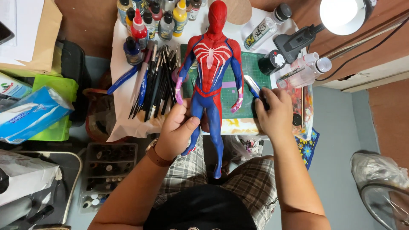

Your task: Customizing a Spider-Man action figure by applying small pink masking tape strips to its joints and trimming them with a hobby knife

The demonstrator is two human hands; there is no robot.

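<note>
A row of paintbrushes (155, 81) lies on the white-covered table (121, 64) as the left hand (177, 130) clamps around the thigh of a red-and-blue superhero figure (211, 68), held upright over a green cutting mat (251, 68). The right hand (275, 113) closes its fingers on a blue-handled tool (252, 87) beside the figure's hand, near clear bottles (304, 68) and a lit lamp (343, 15).

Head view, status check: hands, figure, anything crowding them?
Left hand shut on red-and-blue figure at its thigh. Right hand shut on blue-handled tool. Brushes and paint bottles crowd the left side.
</note>
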